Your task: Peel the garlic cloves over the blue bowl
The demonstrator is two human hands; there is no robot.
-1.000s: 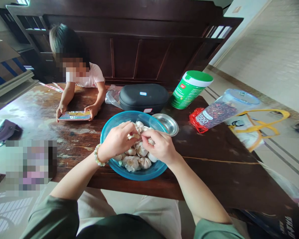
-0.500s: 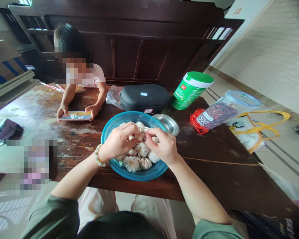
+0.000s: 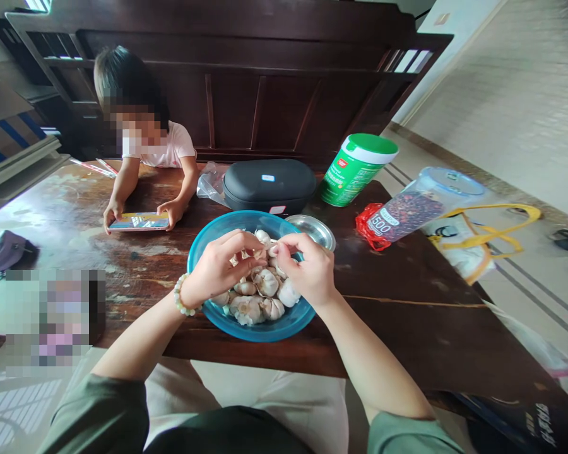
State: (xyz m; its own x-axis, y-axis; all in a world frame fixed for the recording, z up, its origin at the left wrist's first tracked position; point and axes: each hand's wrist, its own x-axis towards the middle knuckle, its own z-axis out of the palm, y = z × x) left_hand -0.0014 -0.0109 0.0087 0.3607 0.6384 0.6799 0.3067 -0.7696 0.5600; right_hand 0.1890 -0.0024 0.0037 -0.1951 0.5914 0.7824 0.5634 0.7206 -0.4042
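A blue plastic bowl (image 3: 260, 333) full of white garlic bulbs (image 3: 267, 282) stands at the table's near edge. Over its left part is my left hand (image 3: 224, 265), a beaded bracelet at the wrist, with its curved fingers closed around a piece of garlic. My right hand (image 3: 307, 265) is over the bowl's right side, thumb and forefinger pinched on a small pale bit of garlic. The fingertips of both hands nearly meet above the bulbs. Behind the bowl's right rim sits a round metal dish (image 3: 318, 228), partly covered by my right hand.
Behind the bowl lies a black case (image 3: 269, 183) beside a clear plastic bag (image 3: 211, 184). A green can (image 3: 357, 170) and a transparent jar (image 3: 407, 211) with red plastic stand to the right. At the left, a child (image 3: 146, 139) holds a phone (image 3: 139, 221). A yellow-handled bag (image 3: 464, 246) is beyond the table.
My fingertips have risen slightly and my right hand's thumb and forefinger now pinch a small bit. The whole view has shifted a little, moving the objects slightly left.
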